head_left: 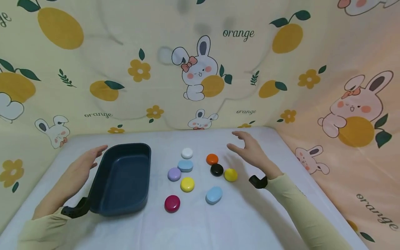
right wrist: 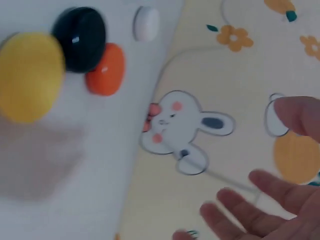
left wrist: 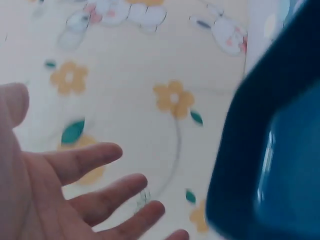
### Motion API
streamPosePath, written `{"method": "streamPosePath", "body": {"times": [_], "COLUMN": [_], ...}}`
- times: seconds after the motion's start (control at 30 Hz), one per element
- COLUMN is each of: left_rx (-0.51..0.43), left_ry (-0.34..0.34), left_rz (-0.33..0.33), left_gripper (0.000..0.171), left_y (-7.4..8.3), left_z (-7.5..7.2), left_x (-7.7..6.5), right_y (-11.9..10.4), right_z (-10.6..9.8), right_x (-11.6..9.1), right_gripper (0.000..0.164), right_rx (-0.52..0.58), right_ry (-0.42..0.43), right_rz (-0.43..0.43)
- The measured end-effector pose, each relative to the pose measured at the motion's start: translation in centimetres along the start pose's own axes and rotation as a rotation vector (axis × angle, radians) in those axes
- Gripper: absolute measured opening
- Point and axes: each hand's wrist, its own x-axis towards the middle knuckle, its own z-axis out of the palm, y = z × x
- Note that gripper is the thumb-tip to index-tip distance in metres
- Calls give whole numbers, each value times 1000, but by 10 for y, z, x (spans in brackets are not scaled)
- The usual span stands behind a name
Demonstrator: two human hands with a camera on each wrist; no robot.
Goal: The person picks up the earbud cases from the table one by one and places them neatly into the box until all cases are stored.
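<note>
My left hand (head_left: pixel 78 171) is raised beside the left wall of a dark blue tray (head_left: pixel 125 180), its fingers spread and holding nothing in the left wrist view. On the right, my right hand (head_left: pixel 252 149) hovers above the table with thumb and fingers parted and nothing between them. Nearest to it are an orange piece (head_left: pixel 212 159), a black piece (head_left: pixel 217 169) and a yellow piece (head_left: pixel 231 175), all smooth, rounded and glossy. Left of these lie a white piece (head_left: pixel 186 153), a light blue oval (head_left: pixel 185 166), a purple piece (head_left: pixel 174 174), another yellow one (head_left: pixel 187 184) and a dark red one (head_left: pixel 172 203).
A second light blue oval (head_left: pixel 214 195) lies toward the front of the white tabletop (head_left: pixel 200 229). Behind and to the sides hangs a cream cloth (head_left: pixel 125 34) printed with rabbits and oranges. Black straps (head_left: pixel 258 181) circle both wrists.
</note>
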Motion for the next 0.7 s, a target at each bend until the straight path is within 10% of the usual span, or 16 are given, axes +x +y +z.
{"method": "streamPosePath", "body": {"times": [0.37, 0.7], "left_rx": [-21, -49], "left_ry": [55, -93], "left_rz": [-100, -313], "left_gripper": [56, 76], "left_y": [-49, -55], "left_z": [1, 15], "left_x": [-28, -30], "right_y": [41, 58], "right_z": [-11, -9], "right_x": [-10, -22], "right_gripper": [51, 48], "right_rx": [220, 342], "right_ry": [-62, -147], "right_rz": [5, 87]}}
